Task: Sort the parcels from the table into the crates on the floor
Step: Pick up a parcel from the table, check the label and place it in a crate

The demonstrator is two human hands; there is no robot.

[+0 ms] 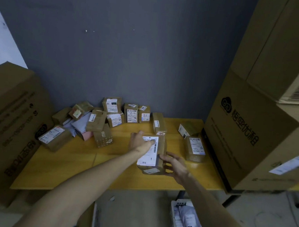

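A brown parcel (157, 162) with a white label marked "1" lies in the middle of the yellow table (79, 167). My left hand (140, 142) rests on its far left top, fingers across the label. On the near right side, my right hand (174, 165) has its fingers spread against the parcel's side and front corner. Several other taped parcels are piled at the back left of the table (97, 119), and two more lie at the right (195, 149). A white crate (173, 208) holding grey bagged parcels stands on the floor below the table's front edge.
Big cardboard boxes flank the table: one on the left (8, 128), a stack on the right (264, 114). A grey wall stands behind. Another crate's edge (94, 217) shows on the floor at bottom centre. Black table legs (181, 195) are under the front edge.
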